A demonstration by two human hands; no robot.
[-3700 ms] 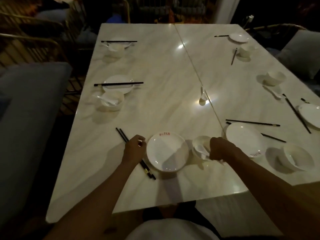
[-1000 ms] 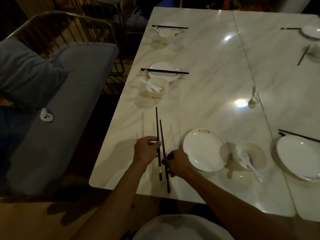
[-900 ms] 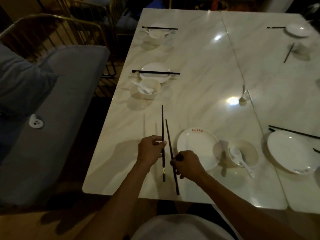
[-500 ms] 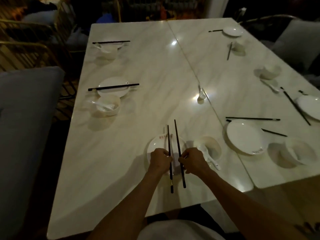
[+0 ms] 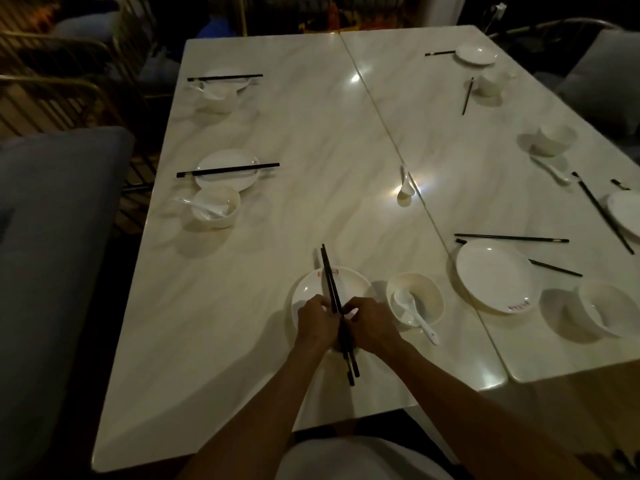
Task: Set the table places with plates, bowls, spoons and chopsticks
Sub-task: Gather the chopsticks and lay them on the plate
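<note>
The room is dim, and the pale marble-patterned table (image 5: pixel 277 216) is its brightest surface, with a seam (image 5: pixel 388 133) running down the top and glints of overhead light (image 5: pixel 355 79) on it. Left of the table stands a grey upholstered seat (image 5: pixel 52 237), and beyond that, metal-framed chairs (image 5: pixel 62 84) with thin gold bars. Off the table's far right corner sits a grey cushion (image 5: pixel 606 81). Past the table's far edge the background is dark and indistinct.

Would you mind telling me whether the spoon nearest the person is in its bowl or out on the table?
In: the spoon has its scoop inside the bowl, with its handle sticking out over the near rim.
</note>
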